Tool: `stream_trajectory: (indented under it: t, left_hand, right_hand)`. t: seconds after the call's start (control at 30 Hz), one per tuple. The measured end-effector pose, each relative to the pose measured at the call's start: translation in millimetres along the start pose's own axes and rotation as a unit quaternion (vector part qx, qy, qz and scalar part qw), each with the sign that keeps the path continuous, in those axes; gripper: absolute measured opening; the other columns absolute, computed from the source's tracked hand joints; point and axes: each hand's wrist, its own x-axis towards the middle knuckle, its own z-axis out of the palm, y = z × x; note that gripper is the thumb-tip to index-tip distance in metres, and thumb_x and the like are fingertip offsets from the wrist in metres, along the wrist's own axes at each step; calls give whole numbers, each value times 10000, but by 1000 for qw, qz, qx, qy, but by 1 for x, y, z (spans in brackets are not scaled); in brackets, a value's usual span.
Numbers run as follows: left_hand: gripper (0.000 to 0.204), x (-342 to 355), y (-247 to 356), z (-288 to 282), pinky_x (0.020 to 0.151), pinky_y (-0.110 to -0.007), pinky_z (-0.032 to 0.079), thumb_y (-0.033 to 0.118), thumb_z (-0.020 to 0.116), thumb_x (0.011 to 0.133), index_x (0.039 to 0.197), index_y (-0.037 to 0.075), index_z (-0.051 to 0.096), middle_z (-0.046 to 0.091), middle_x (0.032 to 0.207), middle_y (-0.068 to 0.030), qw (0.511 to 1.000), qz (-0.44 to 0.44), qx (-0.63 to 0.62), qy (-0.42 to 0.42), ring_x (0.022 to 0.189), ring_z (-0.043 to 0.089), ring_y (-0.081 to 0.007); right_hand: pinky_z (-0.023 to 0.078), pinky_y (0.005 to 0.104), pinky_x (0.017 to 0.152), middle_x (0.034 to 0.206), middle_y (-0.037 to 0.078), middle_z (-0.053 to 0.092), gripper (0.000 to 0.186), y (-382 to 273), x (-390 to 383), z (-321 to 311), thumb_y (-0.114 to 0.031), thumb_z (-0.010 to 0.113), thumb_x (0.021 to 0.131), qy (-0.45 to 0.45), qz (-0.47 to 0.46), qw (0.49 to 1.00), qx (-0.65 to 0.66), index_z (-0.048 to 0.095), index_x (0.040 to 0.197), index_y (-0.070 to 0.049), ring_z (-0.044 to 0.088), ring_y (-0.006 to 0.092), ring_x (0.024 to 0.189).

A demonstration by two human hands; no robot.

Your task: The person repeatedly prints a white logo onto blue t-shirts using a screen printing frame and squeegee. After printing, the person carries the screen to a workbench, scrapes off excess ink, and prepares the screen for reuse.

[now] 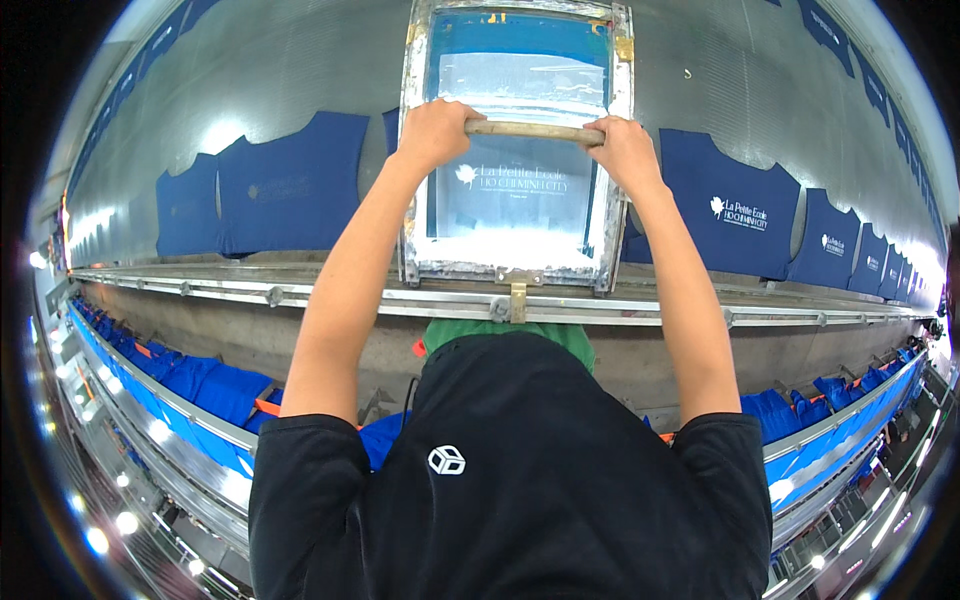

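Note:
Both my arms reach forward over a screen printing frame (618,170) that lies on the long table. My left hand (437,133) is closed round the left end of a squeegee (535,130), and my right hand (622,150) grips its right end. The squeegee spans nearly the frame's width, across the mesh. White ink (520,75) shows on the mesh beyond it, below a blue band at the far end. Nearer me, a white leaf and lettering design (510,180) shows in the mesh. The squeegee's blade is hidden.
Navy garment panels lie along the table on both sides: a faintly printed panel (290,185) at left, a white-printed panel (730,205) at right. A metal rail (400,298) with a bracket (518,300) runs along the near edge. Blue cloth (215,388) hangs on racks behind.

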Motion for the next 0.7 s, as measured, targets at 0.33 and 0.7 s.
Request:
stream_trajectory:
  t: [0.33,0.7]
  left_hand:
    - [536,-128,13,81,888,-426,525,-48,631,711,1169,210,740,725,1206,-15,997,13,-62,35,1096,681,-224]
    - [428,33,-7,25,814,-431,562,53,626,769,1100,274,783,746,972,-105,996,-8,-13,89,876,707,-325]
  right_hand:
    - [526,417,958,1139,118,700,420,-2,-154,73,-1,682,710,44,-52,997,21,720,1115,-105,648,308,1103]
    - [539,433,897,1079,89,719,347,28,23,29,-53,729,726,67,-15,998,-12,760,1060,-146,658,306,1047]
